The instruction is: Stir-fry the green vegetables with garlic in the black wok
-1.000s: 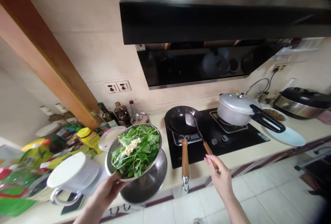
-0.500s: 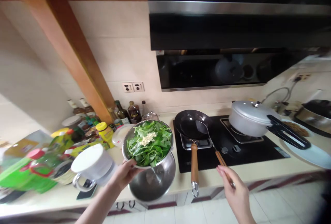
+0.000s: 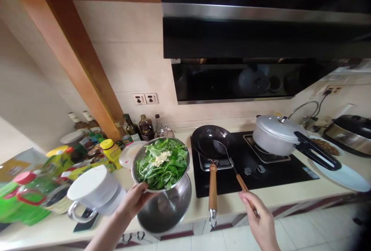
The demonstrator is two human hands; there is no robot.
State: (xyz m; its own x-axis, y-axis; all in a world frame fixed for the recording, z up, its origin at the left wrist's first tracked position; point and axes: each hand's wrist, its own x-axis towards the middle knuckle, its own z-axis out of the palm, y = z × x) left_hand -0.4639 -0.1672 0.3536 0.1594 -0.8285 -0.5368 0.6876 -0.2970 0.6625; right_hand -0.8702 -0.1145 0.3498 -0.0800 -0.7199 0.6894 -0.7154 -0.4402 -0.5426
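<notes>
My left hand (image 3: 139, 200) grips the near rim of a metal bowl (image 3: 133, 173) full of leafy greens (image 3: 174, 162), with a heap of chopped garlic (image 3: 161, 158) on top. Beneath it, a larger steel basin (image 3: 164, 220) rests at the counter's front edge. My right hand (image 3: 256, 216) is closed around the wooden handle of a spatula (image 3: 242, 183), whose metal head lies inside a black wok (image 3: 204, 135). The wok sits on the left burner with its wooden handle toward me. Oil or food in the wok cannot be made out.
A pressure cooker (image 3: 272, 135) occupies the right burner of the black hob (image 3: 240, 189), its long handle pointing right. Beyond are a pale plate (image 3: 344, 177) and a rice cooker (image 3: 350, 131). To the left stand a white lidded pot (image 3: 92, 185), bottles and packets. A range hood (image 3: 246, 34) overhangs.
The whole view has shifted slightly, so things appear a little farther left. The spatula head has moved slightly within the wok. Both hands keep their holds.
</notes>
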